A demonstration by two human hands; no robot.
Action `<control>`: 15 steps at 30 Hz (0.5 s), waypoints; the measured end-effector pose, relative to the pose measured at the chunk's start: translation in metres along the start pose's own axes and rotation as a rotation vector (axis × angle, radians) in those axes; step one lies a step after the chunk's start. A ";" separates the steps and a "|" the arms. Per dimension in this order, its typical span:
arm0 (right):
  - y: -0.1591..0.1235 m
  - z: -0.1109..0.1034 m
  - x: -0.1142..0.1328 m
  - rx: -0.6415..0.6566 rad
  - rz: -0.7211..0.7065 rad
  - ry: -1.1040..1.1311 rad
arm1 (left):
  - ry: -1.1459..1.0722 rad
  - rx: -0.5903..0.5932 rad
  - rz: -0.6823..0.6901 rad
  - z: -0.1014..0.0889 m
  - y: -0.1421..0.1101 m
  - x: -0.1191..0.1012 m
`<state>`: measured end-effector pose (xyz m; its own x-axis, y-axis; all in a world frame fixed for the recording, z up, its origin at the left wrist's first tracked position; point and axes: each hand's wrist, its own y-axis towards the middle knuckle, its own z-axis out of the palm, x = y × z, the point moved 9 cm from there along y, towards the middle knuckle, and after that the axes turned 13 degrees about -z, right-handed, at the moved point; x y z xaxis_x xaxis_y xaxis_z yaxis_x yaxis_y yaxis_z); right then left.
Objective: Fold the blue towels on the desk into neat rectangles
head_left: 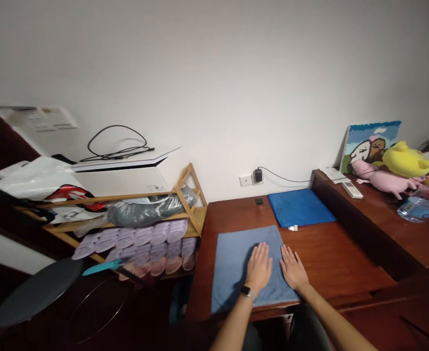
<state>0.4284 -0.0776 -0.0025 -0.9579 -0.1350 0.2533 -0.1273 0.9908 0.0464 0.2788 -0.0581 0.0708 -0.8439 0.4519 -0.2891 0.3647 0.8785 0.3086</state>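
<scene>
A light blue towel (232, 263) lies spread flat on the dark wooden table (331, 253), near its front edge. My left hand (258, 267) rests palm down on the towel, fingers stretched out together, a dark band on its wrist. My right hand (293, 267) lies flat beside it on the towel's right side, fingers extended too. Both hands hold nothing. Further back on the table lies a folded darker blue towel (299, 207).
A wall socket with a black charger (258, 175) sits behind the table. A raised wooden shelf (389, 214) at right carries a remote control, plush toys (400, 170), a picture and a water bottle (420, 202). A bamboo rack (185, 200) with slippers stands at left.
</scene>
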 end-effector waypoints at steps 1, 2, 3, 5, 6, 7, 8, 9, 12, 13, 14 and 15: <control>0.001 -0.002 0.001 0.011 -0.005 -0.002 | -0.017 0.044 -0.001 0.011 -0.006 -0.019; 0.001 -0.003 0.002 0.017 -0.007 -0.004 | -0.023 0.085 -0.015 0.020 -0.012 -0.029; 0.001 -0.005 0.003 0.016 -0.007 -0.005 | -0.017 0.120 -0.044 0.027 -0.020 -0.029; 0.000 -0.006 0.003 0.004 -0.001 0.001 | 0.041 0.158 -0.144 0.031 -0.040 0.001; -0.001 -0.006 0.003 -0.002 0.001 0.006 | 0.086 0.152 -0.209 0.027 -0.051 0.028; -0.001 -0.006 0.003 -0.007 0.003 0.011 | 0.138 0.132 -0.283 0.019 -0.064 0.060; -0.001 -0.006 0.002 -0.011 0.003 0.014 | 0.186 0.094 -0.342 0.009 -0.077 0.091; -0.001 -0.006 0.002 -0.011 0.002 0.015 | 0.226 0.047 -0.390 -0.003 -0.090 0.120; 0.001 -0.009 0.002 -0.005 0.009 0.008 | 0.293 -0.026 -0.411 -0.027 -0.117 0.174; 0.002 -0.010 0.003 0.005 0.014 0.005 | 0.303 -0.033 -0.406 -0.031 -0.122 0.180; 0.002 -0.011 0.004 0.018 0.024 0.002 | 0.309 -0.037 -0.405 -0.032 -0.125 0.183; 0.000 -0.013 0.004 0.025 0.040 -0.002 | 0.313 -0.039 -0.407 -0.032 -0.126 0.183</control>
<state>0.4273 -0.0781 0.0111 -0.9629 -0.0948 0.2525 -0.0948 0.9954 0.0119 0.0655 -0.0914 0.0083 -0.9940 0.0015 -0.1092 -0.0274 0.9645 0.2628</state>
